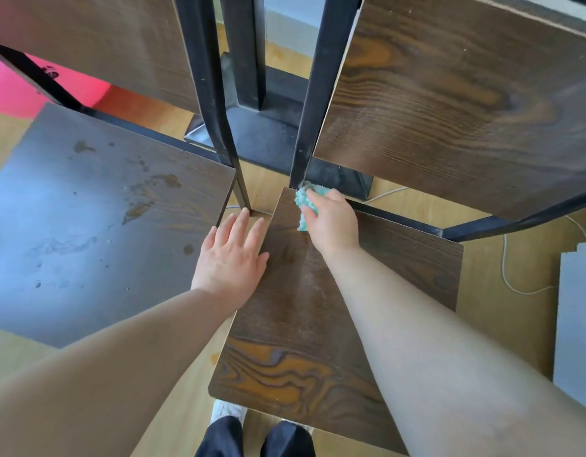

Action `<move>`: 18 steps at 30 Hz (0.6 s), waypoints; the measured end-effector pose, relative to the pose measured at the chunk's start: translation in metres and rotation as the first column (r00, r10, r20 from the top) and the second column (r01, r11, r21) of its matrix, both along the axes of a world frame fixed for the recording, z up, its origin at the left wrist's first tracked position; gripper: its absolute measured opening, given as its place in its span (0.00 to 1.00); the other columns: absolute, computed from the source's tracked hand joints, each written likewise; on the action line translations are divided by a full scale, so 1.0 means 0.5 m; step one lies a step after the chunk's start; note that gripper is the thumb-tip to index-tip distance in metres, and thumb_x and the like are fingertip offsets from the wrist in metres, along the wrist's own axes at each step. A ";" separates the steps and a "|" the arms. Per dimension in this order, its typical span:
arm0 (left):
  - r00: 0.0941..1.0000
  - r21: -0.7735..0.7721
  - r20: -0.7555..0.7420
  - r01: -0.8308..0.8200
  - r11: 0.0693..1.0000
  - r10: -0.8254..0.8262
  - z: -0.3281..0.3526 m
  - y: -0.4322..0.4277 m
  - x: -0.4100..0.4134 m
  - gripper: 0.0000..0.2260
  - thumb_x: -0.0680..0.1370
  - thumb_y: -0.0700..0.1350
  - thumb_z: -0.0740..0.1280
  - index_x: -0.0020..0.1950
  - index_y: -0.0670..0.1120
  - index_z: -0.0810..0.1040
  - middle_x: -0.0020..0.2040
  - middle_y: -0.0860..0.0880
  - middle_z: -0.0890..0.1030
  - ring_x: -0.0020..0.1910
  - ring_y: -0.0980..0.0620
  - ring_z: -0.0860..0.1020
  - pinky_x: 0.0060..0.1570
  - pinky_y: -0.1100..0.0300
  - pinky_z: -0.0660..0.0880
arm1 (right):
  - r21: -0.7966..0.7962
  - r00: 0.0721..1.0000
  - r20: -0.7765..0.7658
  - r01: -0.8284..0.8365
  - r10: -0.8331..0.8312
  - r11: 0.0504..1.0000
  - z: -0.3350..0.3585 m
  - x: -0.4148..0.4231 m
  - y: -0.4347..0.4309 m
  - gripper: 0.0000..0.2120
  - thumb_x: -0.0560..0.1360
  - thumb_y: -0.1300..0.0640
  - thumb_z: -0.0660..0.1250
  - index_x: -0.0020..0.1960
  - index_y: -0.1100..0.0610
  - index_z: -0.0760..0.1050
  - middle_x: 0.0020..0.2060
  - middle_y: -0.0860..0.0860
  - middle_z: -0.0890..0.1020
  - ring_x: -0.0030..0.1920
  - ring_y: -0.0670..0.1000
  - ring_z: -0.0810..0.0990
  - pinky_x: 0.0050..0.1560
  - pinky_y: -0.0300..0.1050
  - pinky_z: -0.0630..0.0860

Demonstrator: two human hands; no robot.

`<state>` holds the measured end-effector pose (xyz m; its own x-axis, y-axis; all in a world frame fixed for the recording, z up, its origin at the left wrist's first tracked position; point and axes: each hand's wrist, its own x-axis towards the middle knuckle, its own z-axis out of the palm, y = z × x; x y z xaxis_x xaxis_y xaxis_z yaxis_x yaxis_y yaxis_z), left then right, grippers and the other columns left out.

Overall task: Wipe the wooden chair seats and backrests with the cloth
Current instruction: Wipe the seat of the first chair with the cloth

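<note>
Chairs, two, seen from above, each with one dark wooden seat and one wooden backrest on a black metal frame. Right hand (334,222) grips the single turquoise cloth (303,201), bunched under curled fingers, and presses it into the far left corner of the right seat (301,341), just where the black frame post (313,110) meets the seat's back edge. Left hand (230,255) lies flat, fingers straight and slightly spread, holding nothing. Its thumb side overlaps the left edge of the right seat, and its fingers reach over the narrow gap between the two seats (contact with the wood cannot be told). Left seat (87,209) carries several dried stains and a pale glare. Right backrest (449,94) and left backrest (103,37) stand apart, and between them shows one black table base (265,133) on the wooden floor (502,232). Open floor borders the right seat on its right side, crossed by one white cable (505,268), with one grey panel (575,324) at the far right. Two shoes (227,412) show just beside the seat's near edge.
</note>
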<state>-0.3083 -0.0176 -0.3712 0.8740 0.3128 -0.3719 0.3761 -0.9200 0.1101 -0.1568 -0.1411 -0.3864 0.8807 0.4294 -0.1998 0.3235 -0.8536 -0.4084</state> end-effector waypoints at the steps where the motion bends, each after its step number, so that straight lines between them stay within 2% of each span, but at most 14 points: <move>1: 1.000 -0.001 -0.006 -0.003 1.000 0.003 0.000 -0.001 -0.005 0.26 0.83 0.58 0.52 0.80 0.53 0.51 0.81 0.46 0.52 0.80 0.44 0.51 0.77 0.45 0.53 | 0.003 1.000 -0.012 -0.014 0.014 1.000 0.000 -0.003 0.000 0.20 0.81 0.51 0.62 0.72 0.52 0.70 0.63 0.52 0.74 0.60 0.52 0.77 0.58 0.46 0.78; 7: 1.000 -0.008 -0.030 -0.008 1.000 0.008 0.008 -0.016 -0.037 0.27 0.83 0.59 0.50 0.81 0.52 0.49 0.82 0.46 0.50 0.80 0.44 0.50 0.77 0.46 0.52 | 0.033 0.991 -0.077 -0.105 0.107 0.994 0.005 -0.038 -0.004 0.19 0.82 0.56 0.61 0.72 0.50 0.70 0.65 0.52 0.73 0.62 0.53 0.75 0.62 0.49 0.77; 12: 0.999 -0.020 -0.050 0.006 1.000 -0.007 0.018 -0.026 -0.070 0.27 0.84 0.59 0.49 0.81 0.52 0.48 0.82 0.46 0.49 0.80 0.44 0.49 0.78 0.47 0.51 | 0.028 0.983 -0.086 -0.161 0.163 0.986 0.007 -0.085 -0.029 0.18 0.82 0.57 0.61 0.71 0.49 0.72 0.65 0.51 0.74 0.63 0.52 0.75 0.63 0.45 0.74; 15: 0.998 -0.029 -0.057 0.010 1.000 -0.012 0.020 -0.029 -0.095 0.27 0.84 0.58 0.50 0.81 0.52 0.49 0.82 0.46 0.49 0.80 0.44 0.49 0.78 0.46 0.51 | 0.056 0.972 -0.119 -0.196 0.201 0.979 0.009 -0.122 -0.056 0.18 0.81 0.58 0.62 0.70 0.49 0.73 0.63 0.50 0.75 0.61 0.51 0.75 0.61 0.41 0.73; 18: 0.997 -0.033 -0.071 0.024 0.999 -0.026 0.020 -0.033 -0.129 0.27 0.84 0.58 0.51 0.81 0.52 0.49 0.82 0.46 0.49 0.80 0.44 0.49 0.77 0.46 0.50 | 0.069 0.964 -0.118 -0.233 0.240 0.970 0.010 -0.171 -0.083 0.18 0.81 0.59 0.63 0.70 0.51 0.74 0.59 0.52 0.76 0.57 0.52 0.76 0.60 0.42 0.73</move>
